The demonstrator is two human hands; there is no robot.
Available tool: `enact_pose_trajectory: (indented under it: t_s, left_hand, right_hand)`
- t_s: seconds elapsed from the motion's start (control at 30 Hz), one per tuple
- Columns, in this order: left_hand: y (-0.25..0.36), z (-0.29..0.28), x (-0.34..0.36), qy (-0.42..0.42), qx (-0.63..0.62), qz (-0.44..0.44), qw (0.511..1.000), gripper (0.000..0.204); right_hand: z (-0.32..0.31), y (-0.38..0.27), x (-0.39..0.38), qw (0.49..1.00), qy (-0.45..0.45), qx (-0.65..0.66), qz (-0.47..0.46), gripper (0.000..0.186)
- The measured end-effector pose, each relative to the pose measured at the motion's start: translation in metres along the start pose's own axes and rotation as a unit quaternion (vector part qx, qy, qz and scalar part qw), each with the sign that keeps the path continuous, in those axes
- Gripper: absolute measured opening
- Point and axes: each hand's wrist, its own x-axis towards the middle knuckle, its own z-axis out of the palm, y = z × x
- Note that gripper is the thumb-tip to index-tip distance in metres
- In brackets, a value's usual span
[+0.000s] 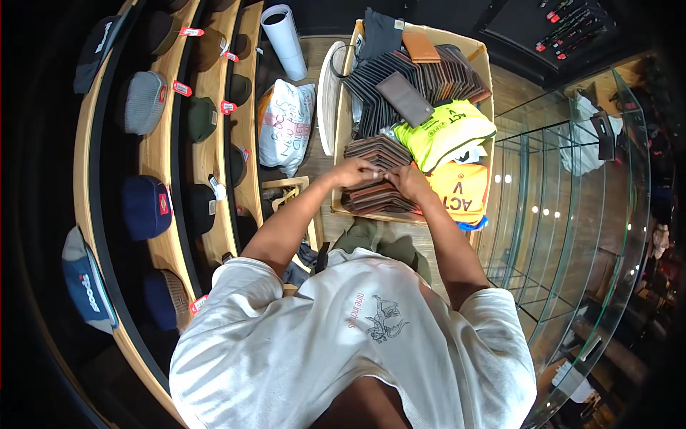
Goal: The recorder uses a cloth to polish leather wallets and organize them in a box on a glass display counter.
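Head view: left of the cardboard box [477,51] sits a white bag [287,127]. Inside the box's near end, your left hand [355,174] lies over the row of brown wallets [375,200], the nearer hand to its middle; the row runs near to far. Your right hand [409,181] meets the row's right side, beside the orange bundle [457,194]. Your fingertips nearly touch; whether they pinch anything, I can't tell.

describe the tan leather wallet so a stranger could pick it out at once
Find the large cardboard box beside the clear glass shelving. At its far end, a rectangular tan leather wallet lies flat on packed dark brown wallets. Its lighter orange-tan colour sets it apart from them.
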Motion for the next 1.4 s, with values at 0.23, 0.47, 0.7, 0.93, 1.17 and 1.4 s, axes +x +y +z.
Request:
enact_pose_trajectory:
  t_s: [0.23, 0.47, 0.7, 0.93, 1.17, 1.4]
  left_hand:
    - [0.112, 0.009, -0.011, 0.043, 0.041, 0.075, 0.995, 0.033]
    - [0.209, 0.068, 0.034, 0.075, -0.081, 0.157, 0.982, 0.032]
    - [0.300, 0.226, 0.066, -0.262, -0.447, 0.134, 0.845, 0.033]
    - [0.341, 0.347, 0.078, -0.172, -0.298, 0.100, 0.934, 0.027]
    - [0.373, 0.388, 0.100, -0.311, -0.281, 0.031, 0.908, 0.034]
    - [0.417, 0.488, 0.133, -0.437, -0.162, 0.071, 0.882, 0.035]
  right_hand:
    - [-0.072, 0.013, -0.050, 0.993, 0.106, 0.052, 0.015, 0.036]
    - [-0.142, 0.088, -0.177, 0.952, 0.185, 0.242, 0.034, 0.036]
    - [-0.170, 0.113, -0.344, 0.771, 0.399, 0.480, 0.125, 0.031]
    - [-0.129, 0.152, -0.428, 0.698, 0.449, 0.546, 0.113, 0.030]
    - [-0.093, 0.186, -0.486, 0.654, 0.532, 0.506, 0.180, 0.030]
    - [-0.091, 0.185, -0.563, 0.508, 0.738, 0.330, 0.296, 0.025]
